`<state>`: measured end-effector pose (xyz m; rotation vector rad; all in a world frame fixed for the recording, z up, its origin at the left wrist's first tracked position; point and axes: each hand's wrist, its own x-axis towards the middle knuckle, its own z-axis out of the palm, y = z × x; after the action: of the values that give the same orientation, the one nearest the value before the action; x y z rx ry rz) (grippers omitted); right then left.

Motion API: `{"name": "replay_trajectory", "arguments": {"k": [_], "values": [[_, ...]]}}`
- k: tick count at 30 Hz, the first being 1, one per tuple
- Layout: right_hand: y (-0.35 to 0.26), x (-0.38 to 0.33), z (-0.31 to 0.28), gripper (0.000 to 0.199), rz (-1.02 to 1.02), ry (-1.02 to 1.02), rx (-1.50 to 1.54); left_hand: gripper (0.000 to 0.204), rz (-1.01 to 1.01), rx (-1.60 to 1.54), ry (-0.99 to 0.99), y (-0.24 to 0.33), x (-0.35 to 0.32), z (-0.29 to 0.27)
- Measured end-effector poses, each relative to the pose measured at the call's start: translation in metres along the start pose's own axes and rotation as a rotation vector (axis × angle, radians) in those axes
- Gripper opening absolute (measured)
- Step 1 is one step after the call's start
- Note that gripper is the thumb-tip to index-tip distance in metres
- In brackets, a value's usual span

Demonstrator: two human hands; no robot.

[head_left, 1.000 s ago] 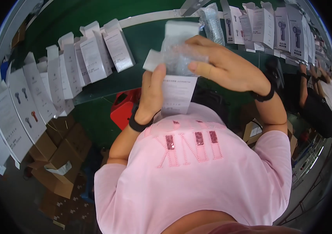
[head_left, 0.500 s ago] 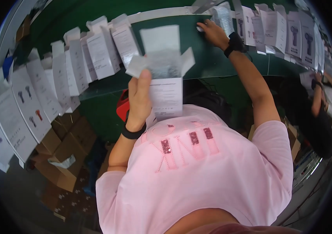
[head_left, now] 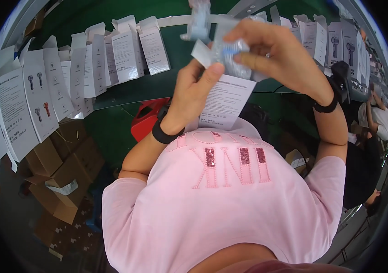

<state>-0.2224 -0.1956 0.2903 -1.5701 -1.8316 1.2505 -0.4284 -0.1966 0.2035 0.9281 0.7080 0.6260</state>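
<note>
My left hand (head_left: 189, 93) is closed around an upright white carton (head_left: 230, 101), thumb near its top edge. The carton's flaps stand open, with small print on the side facing me. At its mouth, my right hand (head_left: 276, 57) pinches a clear plastic bag (head_left: 236, 63) with something pale and bluish inside; its kind is not clear. The bag's lower part is at the carton's opening, partly hidden by my fingers. Beyond, at the top edge, is another clear bag (head_left: 198, 22) with a light-blue item, blurred.
Open white cartons (head_left: 121, 52) line the green table's left side, and more cartons (head_left: 314, 38) stand at the right. Brown cardboard boxes (head_left: 62, 200) sit on the floor at left, near a red object (head_left: 146, 120). Other people (head_left: 378, 116) are at far right.
My right hand has come back from the far side of the table to the carton's mouth with a plastic bag. The carton has shifted right and tilted. A bagged light-blue item now shows at the top.
</note>
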Motion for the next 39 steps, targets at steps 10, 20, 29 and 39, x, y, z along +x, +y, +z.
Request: {"name": "replay_trajectory", "arguments": {"k": [10,20,29,39], "values": [[-0.012,-0.005,-0.008,0.034,0.154,-0.621,0.066,0.079,0.213,0.119,0.067,-0.032,-0.001,0.004],[0.079,-0.031,0.076,0.073,0.274,0.131,1.224,0.051,0.296,0.29,-0.254,-0.006,0.004,-0.023],[0.055,-0.054,0.069,0.033,-0.063,0.412,0.529,0.06,0.121,0.272,-0.116,-0.026,0.017,-0.011],[0.078,-0.08,0.047,0.033,-0.161,0.277,0.361,0.056,0.034,0.241,-0.284,-0.032,0.033,0.013]]}}
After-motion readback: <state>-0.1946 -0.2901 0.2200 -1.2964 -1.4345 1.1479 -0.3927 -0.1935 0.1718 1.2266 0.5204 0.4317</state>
